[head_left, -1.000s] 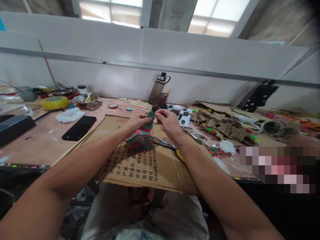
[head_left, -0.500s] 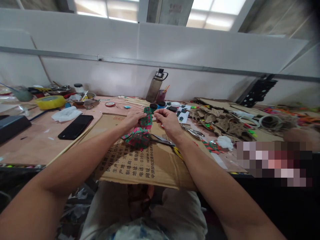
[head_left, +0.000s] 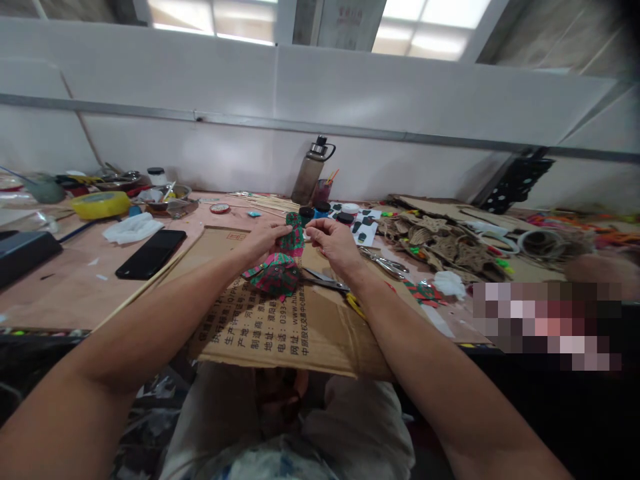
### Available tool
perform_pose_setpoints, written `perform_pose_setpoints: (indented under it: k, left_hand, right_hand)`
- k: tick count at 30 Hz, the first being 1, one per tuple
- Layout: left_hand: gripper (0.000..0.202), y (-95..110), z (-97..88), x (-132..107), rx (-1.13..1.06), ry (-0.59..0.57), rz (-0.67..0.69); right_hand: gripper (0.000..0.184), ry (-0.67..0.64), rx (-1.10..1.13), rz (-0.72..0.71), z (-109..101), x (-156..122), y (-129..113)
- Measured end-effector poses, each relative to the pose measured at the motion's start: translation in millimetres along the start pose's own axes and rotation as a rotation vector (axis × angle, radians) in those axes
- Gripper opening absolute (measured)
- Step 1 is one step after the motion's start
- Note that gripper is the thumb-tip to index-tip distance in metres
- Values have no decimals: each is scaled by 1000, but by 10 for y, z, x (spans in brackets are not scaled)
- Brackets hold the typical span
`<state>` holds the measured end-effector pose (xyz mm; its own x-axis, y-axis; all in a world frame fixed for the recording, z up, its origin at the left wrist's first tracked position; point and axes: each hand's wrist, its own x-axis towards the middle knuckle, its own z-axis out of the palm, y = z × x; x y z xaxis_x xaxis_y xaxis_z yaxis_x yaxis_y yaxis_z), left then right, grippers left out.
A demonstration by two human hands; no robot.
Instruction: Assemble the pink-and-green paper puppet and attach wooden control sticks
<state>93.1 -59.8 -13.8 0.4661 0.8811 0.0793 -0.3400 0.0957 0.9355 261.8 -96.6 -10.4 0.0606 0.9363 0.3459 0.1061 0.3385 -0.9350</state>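
Note:
My left hand (head_left: 270, 239) pinches a small patterned piece (head_left: 292, 239) in green, pink and red, held upright above the cardboard sheet (head_left: 240, 347). Close on its right, my right hand (head_left: 333, 241) has its thumb and forefinger pressed together near the piece's edge; whatever is between them is too small to make out. A larger folded piece (head_left: 276, 277) of the same pattern lies below the hands on the cardboard. Beside it are scissors (head_left: 325, 279) with yellow handles, partly hidden by my right wrist.
A black phone (head_left: 151, 255) and yellow tape roll (head_left: 100, 205) lie on the left. Behind stand a grey bottle (head_left: 309, 172) and small jars (head_left: 323, 209). Metal pliers (head_left: 385, 263), white tissue (head_left: 449, 285) and brown woven pieces (head_left: 440, 243) are on the right, near another person's blurred hand.
My right hand has shifted very slightly left, toward the patterned piece. The left hand keeps its hold, and the things on the table stay where they were.

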Motion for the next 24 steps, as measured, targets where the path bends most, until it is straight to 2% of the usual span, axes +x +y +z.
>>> perform_pose_setpoints:
  k: [13,24]
  left_hand:
    - [24,23,0,-37,93,-28,31]
    - [35,26,-78,-8,263,63,159]
  right_hand:
    - [25,-24,-31,12,-4,28,63]
    - [20,-110,-65,90,69,-65,-35]
